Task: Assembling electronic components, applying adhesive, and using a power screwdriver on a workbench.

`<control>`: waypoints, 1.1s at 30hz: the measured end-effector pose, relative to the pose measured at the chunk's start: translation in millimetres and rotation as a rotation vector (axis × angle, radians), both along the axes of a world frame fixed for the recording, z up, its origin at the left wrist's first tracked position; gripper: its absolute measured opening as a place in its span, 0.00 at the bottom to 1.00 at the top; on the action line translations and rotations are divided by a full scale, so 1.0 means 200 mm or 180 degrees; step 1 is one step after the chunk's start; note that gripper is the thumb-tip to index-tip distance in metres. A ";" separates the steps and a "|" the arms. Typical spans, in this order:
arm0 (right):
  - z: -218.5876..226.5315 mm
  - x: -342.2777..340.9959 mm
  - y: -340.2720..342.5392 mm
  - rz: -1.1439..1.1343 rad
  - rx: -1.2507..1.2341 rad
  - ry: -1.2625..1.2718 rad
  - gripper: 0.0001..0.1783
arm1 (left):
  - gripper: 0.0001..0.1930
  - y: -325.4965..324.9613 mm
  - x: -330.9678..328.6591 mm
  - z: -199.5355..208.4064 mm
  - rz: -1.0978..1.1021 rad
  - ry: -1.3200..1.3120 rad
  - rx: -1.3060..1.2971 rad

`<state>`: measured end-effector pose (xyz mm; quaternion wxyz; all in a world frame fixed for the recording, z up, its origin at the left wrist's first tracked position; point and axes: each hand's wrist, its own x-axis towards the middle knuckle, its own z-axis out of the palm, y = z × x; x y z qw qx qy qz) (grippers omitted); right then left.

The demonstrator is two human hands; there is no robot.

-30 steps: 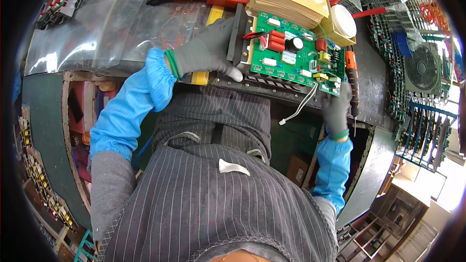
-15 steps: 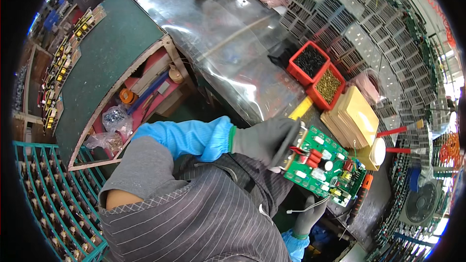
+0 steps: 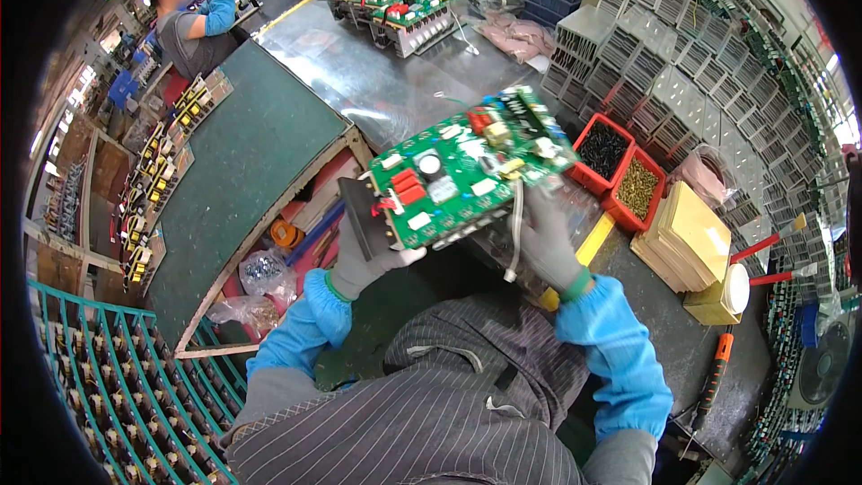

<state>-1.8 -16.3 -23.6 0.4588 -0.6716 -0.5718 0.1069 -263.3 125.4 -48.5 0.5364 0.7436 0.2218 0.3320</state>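
Observation:
Between my gloved hands I hold a green circuit board [image 3: 462,181] up in front of me, tilted. Red, white, black and yellow components cover its upper face. A dark metal plate or heatsink [image 3: 361,214] stands along its left edge. My left hand [image 3: 359,260] is closed on that left end, with its fingers partly behind the plate. My right hand [image 3: 549,232] grips the board's near right edge, its fingers mostly under it. Beside the right hand a white wire with a small connector [image 3: 514,247] hangs from the board.
Similar boards [image 3: 400,0] are stacked at the far table edge. Red bins hold black screws [image 3: 603,148] and brass-coloured screws [image 3: 636,190]. Rightward are tan sheets [image 3: 687,238], a screwdriver [image 3: 716,377] and piled metal heatsinks [image 3: 664,63]. Another person [image 3: 184,22] sits at far left.
The board has moved left and away from me, over the table's near edge, and has turned. My right hand has risen from low beside the table to the board's right part.

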 end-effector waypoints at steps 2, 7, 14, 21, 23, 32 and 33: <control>-0.04 -0.04 0.15 0.0178 0.0086 0.0360 0.28 | 0.47 0.07 -0.07 0.01 0.0264 0.0681 0.0656; -0.15 -0.05 0.38 0.0325 -0.0825 0.0780 0.32 | 0.49 0.15 -0.02 0.02 0.0384 -0.0338 -0.0234; -0.14 0.00 0.27 -0.0150 -0.0073 0.0234 0.33 | 0.46 0.45 0.29 -0.06 0.1130 -0.0012 0.0984; -0.18 0.09 0.01 0.0247 -0.0300 -0.0607 0.20 | 0.47 0.83 0.60 -0.08 0.1733 0.0644 0.1019; -0.17 0.08 -0.01 0.0245 -0.0296 -0.0622 0.18 | 0.47 0.84 0.68 -0.01 0.1770 0.0683 0.0740; -0.15 0.07 -0.04 0.0286 -0.0127 -0.0908 0.15 | 0.65 1.07 1.03 -0.08 0.1981 0.0437 0.0671; -0.15 0.07 -0.04 0.0367 -0.0106 -0.0900 0.15 | 0.64 1.10 1.03 -0.11 0.2130 0.0232 0.0715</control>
